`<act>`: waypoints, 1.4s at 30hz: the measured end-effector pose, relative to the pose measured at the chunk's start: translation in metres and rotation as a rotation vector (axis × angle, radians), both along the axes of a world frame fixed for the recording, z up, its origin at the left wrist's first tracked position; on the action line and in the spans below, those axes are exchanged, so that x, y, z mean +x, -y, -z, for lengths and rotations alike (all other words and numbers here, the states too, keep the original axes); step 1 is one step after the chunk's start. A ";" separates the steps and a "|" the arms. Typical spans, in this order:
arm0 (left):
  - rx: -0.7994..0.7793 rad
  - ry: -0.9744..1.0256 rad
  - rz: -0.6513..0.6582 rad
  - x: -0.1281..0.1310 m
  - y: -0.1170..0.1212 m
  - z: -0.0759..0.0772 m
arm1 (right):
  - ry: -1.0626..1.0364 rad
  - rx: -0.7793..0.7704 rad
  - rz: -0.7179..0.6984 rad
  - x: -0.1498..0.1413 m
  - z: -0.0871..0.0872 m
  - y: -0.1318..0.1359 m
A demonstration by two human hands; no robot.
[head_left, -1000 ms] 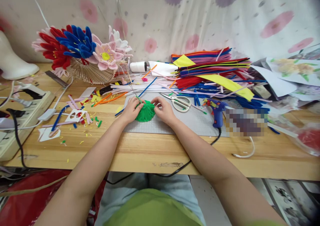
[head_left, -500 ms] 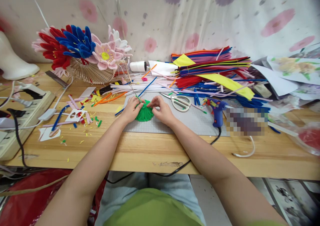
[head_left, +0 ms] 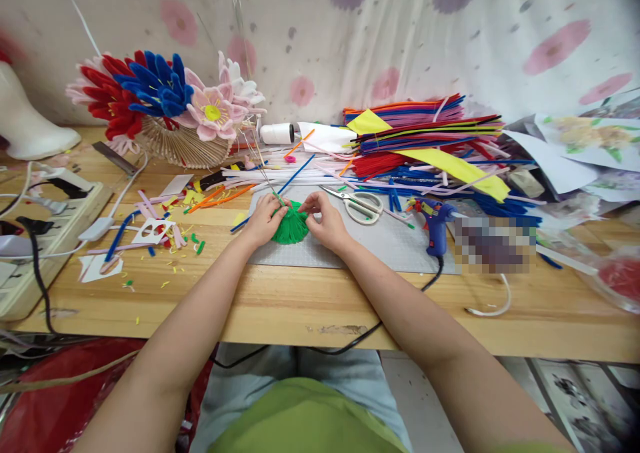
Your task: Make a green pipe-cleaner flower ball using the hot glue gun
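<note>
A round, fan-like piece of green pipe cleaners [head_left: 290, 229] lies over the grey cutting mat [head_left: 380, 251]. My left hand [head_left: 265, 219] is closed on its upper left side, and thin wire stems [head_left: 258, 154] rise from about those fingers. At the right edge of the green piece, my right hand [head_left: 325, 221] has thumb and fingertips pinched together on it. Which strands the fingertips grip is too small to make out. Scissors with pale handles [head_left: 365, 209] rest on the mat just right of my right hand.
A blue glue gun [head_left: 435, 229] with a black cord stands at the mat's right. Behind lie bundled pipe cleaners [head_left: 425, 136] and a white thread spool [head_left: 276, 133]. Fuzzy flowers [head_left: 160, 86] are at back left, scraps [head_left: 150, 231] and a power strip [head_left: 75, 239] at left.
My right fingertips have shifted slightly right, from over the green piece toward its right edge. The left hand keeps its hold, and the view has barely moved.
</note>
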State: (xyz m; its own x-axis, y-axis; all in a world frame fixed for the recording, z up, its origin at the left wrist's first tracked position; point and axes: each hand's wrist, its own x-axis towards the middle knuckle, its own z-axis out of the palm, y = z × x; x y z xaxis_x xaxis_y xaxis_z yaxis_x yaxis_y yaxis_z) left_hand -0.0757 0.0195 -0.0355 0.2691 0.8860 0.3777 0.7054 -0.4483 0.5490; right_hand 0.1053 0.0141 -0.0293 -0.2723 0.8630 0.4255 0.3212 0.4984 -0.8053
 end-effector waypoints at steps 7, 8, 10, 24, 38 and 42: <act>0.013 0.012 0.003 0.000 0.001 -0.001 | 0.032 -0.013 0.243 0.006 0.000 -0.007; 0.012 0.011 0.003 0.000 0.001 -0.001 | 0.028 -0.030 0.257 0.008 0.000 -0.009; 0.015 0.013 0.006 0.001 0.001 -0.001 | 0.018 -0.058 0.263 0.012 0.001 -0.011; 0.059 -0.023 0.000 0.004 0.003 0.000 | -0.019 -0.117 0.180 0.008 -0.002 -0.013; 0.080 -0.032 0.006 0.002 0.000 0.005 | 0.076 -0.226 -0.359 -0.034 -0.060 -0.041; 0.081 -0.038 0.018 0.002 0.001 0.002 | 0.015 -0.187 -0.345 -0.026 -0.055 -0.038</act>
